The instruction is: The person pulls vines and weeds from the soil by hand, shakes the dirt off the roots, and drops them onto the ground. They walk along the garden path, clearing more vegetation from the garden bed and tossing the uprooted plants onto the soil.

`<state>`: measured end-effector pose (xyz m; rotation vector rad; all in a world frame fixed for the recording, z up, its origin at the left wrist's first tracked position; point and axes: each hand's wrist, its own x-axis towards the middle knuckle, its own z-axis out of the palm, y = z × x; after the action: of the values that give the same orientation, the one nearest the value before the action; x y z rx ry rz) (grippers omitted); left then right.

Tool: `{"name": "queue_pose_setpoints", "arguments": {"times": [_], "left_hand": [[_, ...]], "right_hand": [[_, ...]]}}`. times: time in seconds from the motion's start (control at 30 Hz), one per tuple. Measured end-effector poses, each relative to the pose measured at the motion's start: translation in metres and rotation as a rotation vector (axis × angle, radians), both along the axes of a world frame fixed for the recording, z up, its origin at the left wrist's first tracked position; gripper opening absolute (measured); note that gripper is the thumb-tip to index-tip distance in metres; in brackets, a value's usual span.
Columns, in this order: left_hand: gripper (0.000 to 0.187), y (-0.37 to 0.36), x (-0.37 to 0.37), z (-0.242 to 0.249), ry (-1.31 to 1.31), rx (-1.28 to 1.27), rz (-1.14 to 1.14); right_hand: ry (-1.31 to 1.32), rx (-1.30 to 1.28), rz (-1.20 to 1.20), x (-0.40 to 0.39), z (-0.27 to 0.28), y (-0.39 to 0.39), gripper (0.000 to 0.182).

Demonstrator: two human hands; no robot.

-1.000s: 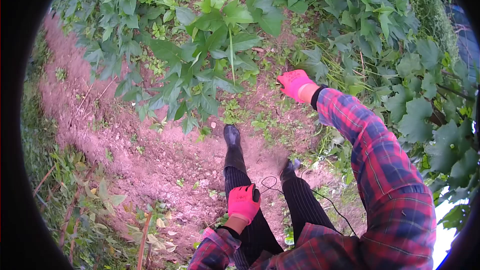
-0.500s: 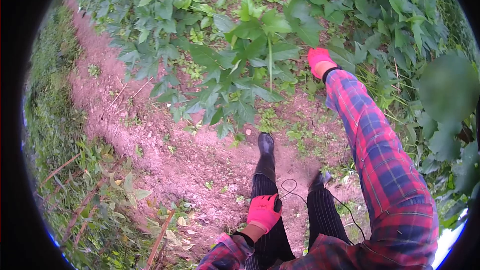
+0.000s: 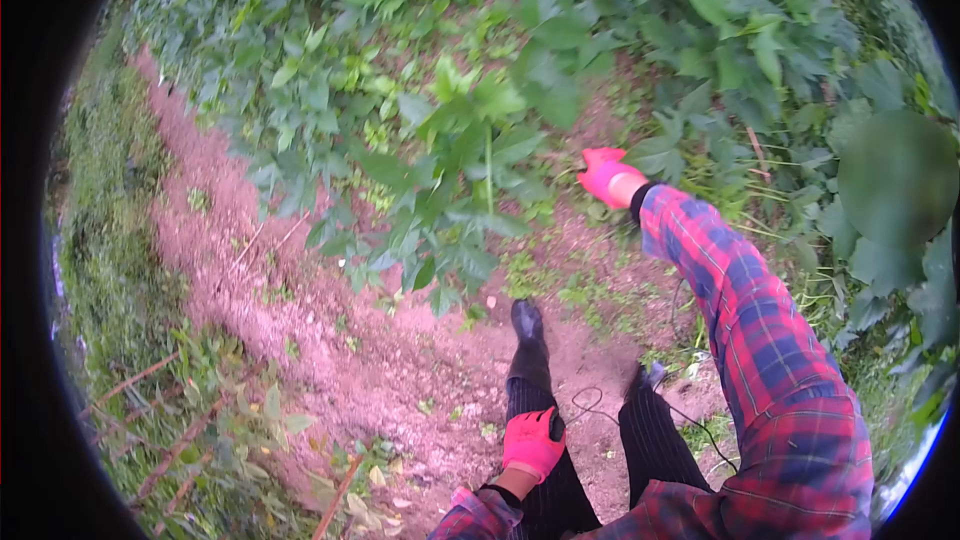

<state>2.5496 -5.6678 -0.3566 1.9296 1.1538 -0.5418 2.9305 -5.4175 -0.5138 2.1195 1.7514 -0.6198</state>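
My left hand (image 3: 534, 442), in a pink glove with a dark patch by the thumb, rests on my left knee over the dark pinstriped trousers (image 3: 535, 395). It holds nothing that I can see, and its fingers bend over the leg. My right hand (image 3: 606, 176), also in a pink glove, is stretched forward low among small weeds (image 3: 560, 202). Its fingers look closed, but whatever they hold is hidden or too small to name. Just left of it stands a leafy green plant (image 3: 440, 175) with lobed leaves.
Reddish soil (image 3: 330, 350) runs along the left and under my boots (image 3: 527, 325). Dense foliage (image 3: 720, 10) fills the top and right. Dry sticks (image 3: 180, 450) lie at lower left. A thin black cord (image 3: 690, 415) loops by my legs.
My right hand has drawn back, lower and to the left in the view, away from the larger leaves. My left hand stays on the knee. The whole view has shifted slightly.
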Motion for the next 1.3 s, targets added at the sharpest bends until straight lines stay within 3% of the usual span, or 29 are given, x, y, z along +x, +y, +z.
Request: {"name": "queue_pose_setpoints", "arguments": {"times": [0.03,0.07,0.13,0.17,0.3,0.37,0.43,0.6,0.7,0.8,0.83,0.93,1.03,1.1,1.17,1.23,1.3], "left_hand": [[0.045,-0.003,0.001,-0.004,-0.023,0.012,-0.019],[0.046,-0.009,0.0,-0.008,-0.015,0.036,-0.016],[0.045,-0.014,0.002,-0.008,-0.008,0.071,-0.015],[0.045,-0.017,0.008,-0.008,-0.022,0.075,-0.026],[0.044,-0.01,0.013,-0.001,0.007,0.077,-0.14],[0.046,-0.003,0.007,0.012,0.059,0.075,-0.179],[0.046,0.014,0.007,0.034,0.061,0.105,-0.219],[0.042,0.08,0.002,0.101,0.032,0.049,-0.213],[0.035,0.115,-0.011,0.105,0.055,0.134,-0.204],[0.027,0.143,-0.015,0.098,0.282,0.175,-0.134],[0.027,0.155,-0.037,0.067,0.32,0.229,-0.244],[0.016,0.164,-0.056,0.04,0.14,-0.19,0.533],[0.023,0.162,-0.073,0.025,0.067,-0.28,0.539],[0.023,0.15,-0.052,0.036,0.065,-0.289,0.453],[0.023,0.138,-0.033,0.052,0.047,-0.296,0.355],[0.022,0.127,-0.007,0.059,0.053,-0.311,0.377],[0.022,0.113,0.018,0.063,0.026,-0.314,0.3]], "right_hand": [[0.22,0.088,-0.268,-0.003,0.017,0.005,0.04],[0.203,0.099,-0.283,-0.001,0.042,0.009,0.04],[0.727,0.432,-0.742,0.007,0.098,0.012,0.035],[0.713,0.445,-0.748,0.011,0.11,0.006,0.035],[0.292,0.029,-0.34,0.017,0.168,-0.041,0.036],[0.605,0.083,-0.57,0.02,0.224,-0.084,0.037],[0.806,0.162,-0.691,0.026,0.242,-0.144,0.034],[0.958,0.235,-1.034,0.036,0.264,-0.321,0.028],[0.74,0.139,-1.349,0.031,0.313,-0.393,0.03],[0.6,0.146,-1.405,0.018,0.327,-0.488,0.033],[0.516,0.092,-1.411,0.011,0.341,-0.512,0.035],[0.581,0.038,-1.75,-0.014,0.339,-0.607,0.038],[0.416,0.096,-1.811,-0.054,0.321,-0.711,0.041],[0.363,0.076,-2.035,-0.079,0.318,-0.781,0.04],[0.259,0.066,-2.104,-0.102,0.305,-0.85,0.043],[0.13,-0.13,-2.218,-0.098,0.345,-0.873,0.046],[0.099,-0.007,-2.279,-0.108,0.347,-0.917,0.05]]}}
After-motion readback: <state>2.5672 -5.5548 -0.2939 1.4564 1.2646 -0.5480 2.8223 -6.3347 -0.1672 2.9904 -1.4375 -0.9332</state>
